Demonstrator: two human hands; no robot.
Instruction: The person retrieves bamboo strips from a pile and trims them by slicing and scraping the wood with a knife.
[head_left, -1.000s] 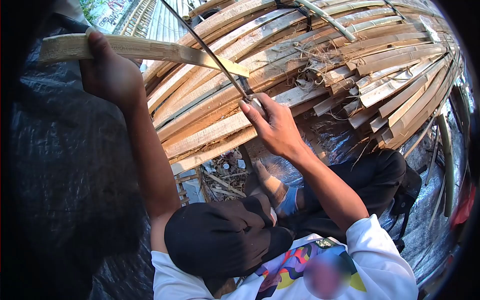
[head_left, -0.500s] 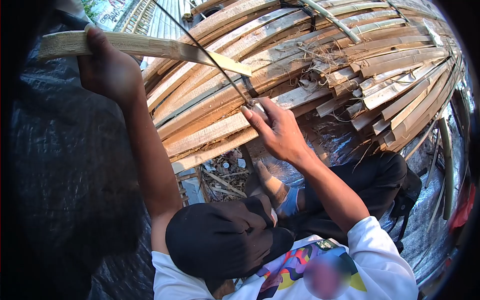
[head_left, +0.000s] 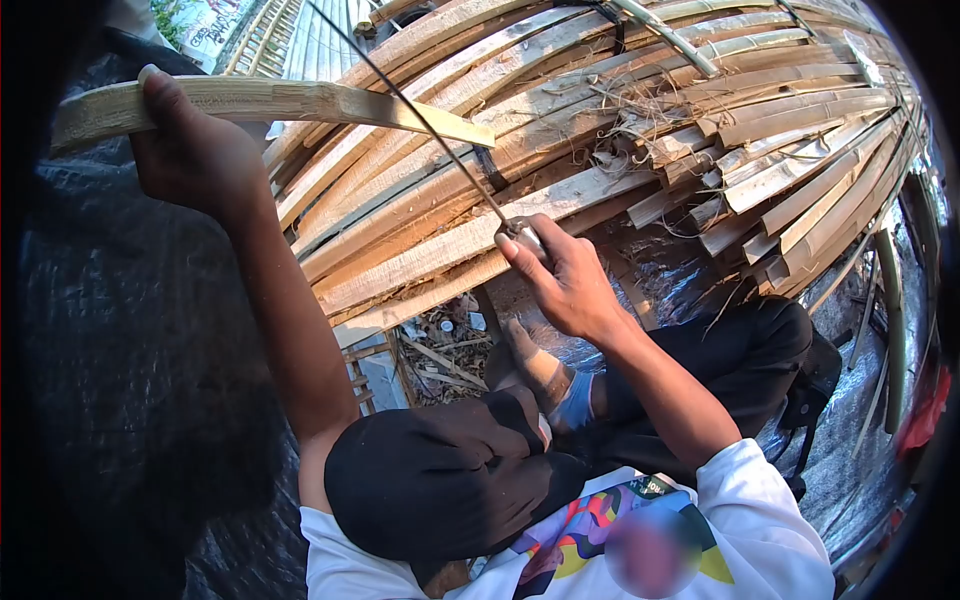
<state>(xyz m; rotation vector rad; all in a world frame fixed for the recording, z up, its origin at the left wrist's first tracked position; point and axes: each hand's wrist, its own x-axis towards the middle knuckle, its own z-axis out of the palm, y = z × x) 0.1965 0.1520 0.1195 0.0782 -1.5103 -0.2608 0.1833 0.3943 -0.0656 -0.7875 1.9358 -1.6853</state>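
My left hand (head_left: 195, 155) is closed around a pale split bamboo strip (head_left: 270, 100), thumb lying over its near side. The strip points right, its cut end above the stacked wood. In my right hand (head_left: 565, 275) is the handle of a long-bladed knife (head_left: 420, 120), with a shiny metal collar at the grip. Its blade shows as a thin dark line, seen nearly edge-on, running up and left past the front of the strip. Whether blade and strip touch, I cannot tell.
A large pile of split bamboo strips (head_left: 790, 130) lies ahead, with curly shavings (head_left: 650, 120) on it. Dark plastic sheeting (head_left: 130, 330) covers the left side. My bent leg (head_left: 720, 350) and a foot (head_left: 545, 370) are below the pile, near scattered debris (head_left: 450, 350).
My left hand and the bamboo strip have shifted left and slightly down. My right hand has moved a little down and right with the knife.
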